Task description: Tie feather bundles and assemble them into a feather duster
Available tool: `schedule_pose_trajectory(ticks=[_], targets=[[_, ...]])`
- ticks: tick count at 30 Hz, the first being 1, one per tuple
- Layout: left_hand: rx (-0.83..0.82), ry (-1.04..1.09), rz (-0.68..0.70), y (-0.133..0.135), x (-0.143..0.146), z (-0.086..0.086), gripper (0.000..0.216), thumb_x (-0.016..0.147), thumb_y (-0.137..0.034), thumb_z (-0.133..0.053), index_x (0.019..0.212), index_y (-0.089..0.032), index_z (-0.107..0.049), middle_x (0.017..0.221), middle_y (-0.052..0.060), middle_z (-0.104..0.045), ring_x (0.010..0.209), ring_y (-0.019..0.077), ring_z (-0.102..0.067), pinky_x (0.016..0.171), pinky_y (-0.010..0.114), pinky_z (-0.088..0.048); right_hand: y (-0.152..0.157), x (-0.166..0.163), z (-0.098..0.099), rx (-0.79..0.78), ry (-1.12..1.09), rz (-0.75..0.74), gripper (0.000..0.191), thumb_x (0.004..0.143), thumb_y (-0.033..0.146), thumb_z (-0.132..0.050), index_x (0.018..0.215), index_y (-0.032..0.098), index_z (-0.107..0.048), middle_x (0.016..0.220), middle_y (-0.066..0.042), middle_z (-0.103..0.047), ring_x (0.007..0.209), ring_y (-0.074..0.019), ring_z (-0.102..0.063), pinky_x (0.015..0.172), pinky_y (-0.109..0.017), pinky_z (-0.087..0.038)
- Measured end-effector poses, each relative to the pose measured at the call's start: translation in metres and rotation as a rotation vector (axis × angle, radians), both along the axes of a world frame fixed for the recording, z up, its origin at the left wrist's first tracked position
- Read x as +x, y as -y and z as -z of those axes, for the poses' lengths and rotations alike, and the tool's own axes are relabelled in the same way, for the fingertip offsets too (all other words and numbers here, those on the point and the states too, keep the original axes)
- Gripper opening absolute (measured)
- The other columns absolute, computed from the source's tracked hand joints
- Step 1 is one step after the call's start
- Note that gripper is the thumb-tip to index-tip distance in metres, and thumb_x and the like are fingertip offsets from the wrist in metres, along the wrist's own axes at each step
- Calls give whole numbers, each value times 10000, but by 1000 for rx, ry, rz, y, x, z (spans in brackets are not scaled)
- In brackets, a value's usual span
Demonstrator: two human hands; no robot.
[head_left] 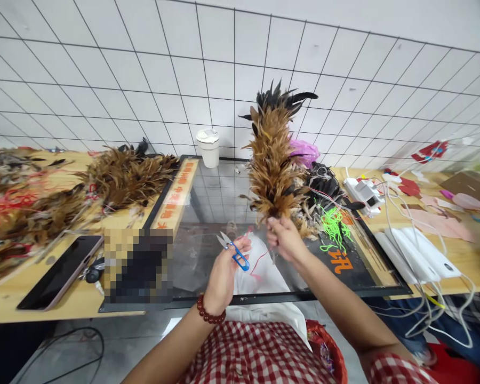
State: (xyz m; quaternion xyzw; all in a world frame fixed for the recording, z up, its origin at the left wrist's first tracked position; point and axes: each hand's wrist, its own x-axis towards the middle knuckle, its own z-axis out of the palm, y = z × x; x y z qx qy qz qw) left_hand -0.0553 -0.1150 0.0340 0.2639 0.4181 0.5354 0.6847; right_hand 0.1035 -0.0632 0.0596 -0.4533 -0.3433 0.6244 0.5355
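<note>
A brown feather duster (272,160) with black feathers at its top stands upright in front of me. My right hand (286,240) is closed around its lower end, so the part inside my fist is hidden. Nearer to me and to the left, my left hand (224,272) is closed on blue-handled thread snips (240,260), whose blades point up and left. A thin red thread (260,259) hangs between my two hands, over a white cloth on my lap seen through the glass.
The black-framed glass (196,256) lies under my hands. Feather bundles (124,176), a phone (62,272) and keys (94,271) lie left. A lidded white cup (208,149) stands by the tiled wall. Green cord (336,226), white power banks (420,253) and cables are right.
</note>
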Motion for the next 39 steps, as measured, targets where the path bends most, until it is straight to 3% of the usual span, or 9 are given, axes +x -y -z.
schedule_pose_trajectory(ticks=[4, 7, 10, 14, 17, 21, 28, 34, 39], targets=[[-91, 106, 25, -11, -34, -22, 323, 782, -347, -536, 954, -93, -637, 872, 129, -687, 800, 231, -647, 715, 373, -520, 15, 44, -12, 15, 118, -22, 430, 691, 477, -731, 799, 232, -395, 644, 86, -446, 409, -14, -218, 369, -145, -117], [-26, 100, -91, -18, -66, -28, 255, 752, -311, -542, 874, -107, -635, 653, 52, -614, 560, 158, -572, 499, 268, -461, 56, 77, -15, 48, 378, -58, 300, 786, 478, -647, 856, 226, -501, 645, 52, -470, 447, -51, -310, 386, -171, -241], [13, 120, -249, -23, -92, -24, 193, 724, -304, -530, 750, -132, -613, 579, 30, -557, 494, 127, -511, 433, 224, -406, 108, 98, -13, 86, 694, -220, 238, 846, 429, -581, 960, 220, -591, 866, -41, -621, 724, -163, -559, 619, -258, -472], [6, 72, -258, -29, -108, -15, 167, 720, -303, -510, 676, -158, -581, 484, 8, -475, 416, 110, -424, 363, 200, -328, 161, 109, -3, 47, 921, -502, 236, 902, 379, -462, 987, 237, -631, 908, -51, -665, 847, -215, -606, 813, -322, -489], [28, 34, -290, -32, -109, -10, 178, 734, -316, -503, 675, -162, -569, 469, 2, -453, 407, 103, -405, 358, 195, -316, 177, 120, 8, 9, 1011, -503, 247, 883, 356, -458, 991, 252, -654, 865, -53, -684, 800, -229, -626, 778, -327, -503], [26, 23, -311, -35, -107, -5, 185, 725, -336, -523, 681, -162, -569, 487, 5, -467, 432, 107, -424, 371, 197, -333, 170, 148, 18, -2, 1112, -445, 263, 875, 336, -433, 997, 251, -650, 846, -65, -688, 815, -251, -645, 792, -341, -500], [34, 29, -321, -33, -103, -1, 168, 713, -316, -536, 691, -159, -592, 506, 14, -492, 458, 119, -444, 381, 205, -344, 119, 183, 39, -6, 1351, -307, 322, 868, 316, -375, 1093, 190, -568, 864, -82, -675, 823, -244, -646, 760, -340, -461], [22, 15, -328, -28, -107, 0, 185, 701, -341, -560, 689, -157, -575, 521, 6, -493, 466, 111, -443, 389, 200, -345, 89, 176, 44, 14, 1437, -101, 267, 812, 373, -435, 935, 209, -606, 648, -38, -619, 624, -215, -584, 624, -307, -428], [-17, -4, -371, -23, -110, 3, 185, 715, -342, -545, 699, -159, -559, 523, 1, -487, 470, 107, -444, 402, 196, -347, 75, 151, 41, 100, 1286, -80, 244, 816, 388, -480, 940, 222, -609, 661, -24, -626, 687, -211, -587, 665, -303, -452]])
